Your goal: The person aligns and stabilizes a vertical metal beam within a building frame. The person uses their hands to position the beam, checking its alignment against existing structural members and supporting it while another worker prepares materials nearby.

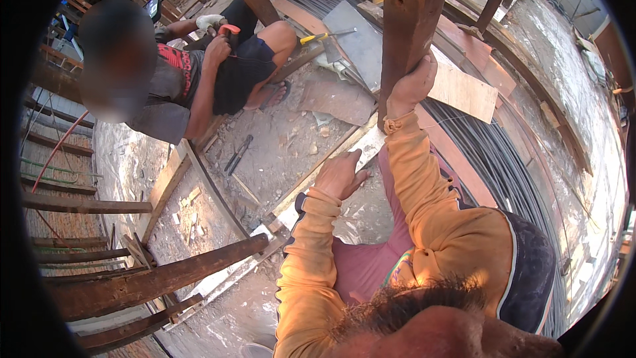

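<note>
A thick dark-brown wooden post (414, 10) stands in front of me at the upper middle. My right hand (412, 86) is against its lower part, fingers curled round the near right side. A long pale plank (291, 215) runs diagonally along the ground to the foot of the post. On it lies my left hand (339, 176), thumb apart from the stretched fingers. My sleeves are orange. At the left another person (179, 73) sits low, holding a tool with an orange-red part (229, 29); a white glove (209, 21) covers one of that person's hands.
Dark pliers (238, 154) lie on the dusty ground. Beyond them are a yellow-handled tool (328, 36) and a grey sheet (358, 43). A bundle of dark rods (497, 149) curves along my right, under a plywood piece (464, 93). Wooden beams (152, 282) jut in at lower left.
</note>
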A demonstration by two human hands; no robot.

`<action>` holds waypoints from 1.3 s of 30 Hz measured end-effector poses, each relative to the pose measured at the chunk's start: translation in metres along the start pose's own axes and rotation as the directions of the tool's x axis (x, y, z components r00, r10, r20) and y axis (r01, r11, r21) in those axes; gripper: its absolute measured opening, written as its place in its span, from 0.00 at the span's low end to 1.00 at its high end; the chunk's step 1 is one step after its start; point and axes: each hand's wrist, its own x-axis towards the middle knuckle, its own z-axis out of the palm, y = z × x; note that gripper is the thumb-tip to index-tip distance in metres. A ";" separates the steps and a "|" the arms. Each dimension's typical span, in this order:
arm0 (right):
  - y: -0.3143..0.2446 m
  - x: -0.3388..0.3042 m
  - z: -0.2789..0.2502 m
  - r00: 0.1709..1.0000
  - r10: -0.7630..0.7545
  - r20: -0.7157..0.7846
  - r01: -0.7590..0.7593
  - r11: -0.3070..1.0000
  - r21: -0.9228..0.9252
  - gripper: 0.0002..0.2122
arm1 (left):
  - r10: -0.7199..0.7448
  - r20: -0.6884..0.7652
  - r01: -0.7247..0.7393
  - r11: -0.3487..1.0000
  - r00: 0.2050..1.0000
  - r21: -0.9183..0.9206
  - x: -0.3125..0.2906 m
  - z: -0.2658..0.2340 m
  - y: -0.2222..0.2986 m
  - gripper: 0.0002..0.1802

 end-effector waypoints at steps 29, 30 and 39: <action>0.019 0.001 -0.013 0.728 -0.592 0.346 0.643 0.416 -0.642 0.18 | -0.024 0.099 0.025 1.000 0.995 -0.015 0.014 0.020 -0.021 0.26; 0.023 0.004 -0.013 0.710 -0.615 0.344 0.664 0.421 -0.618 0.19 | -0.019 0.093 0.021 1.000 0.995 -0.017 0.013 0.022 -0.024 0.26; 0.015 0.006 -0.013 0.624 -0.655 0.426 0.745 0.335 -0.576 0.23 | 0.000 0.125 0.008 0.998 0.992 -0.068 0.014 0.028 -0.037 0.23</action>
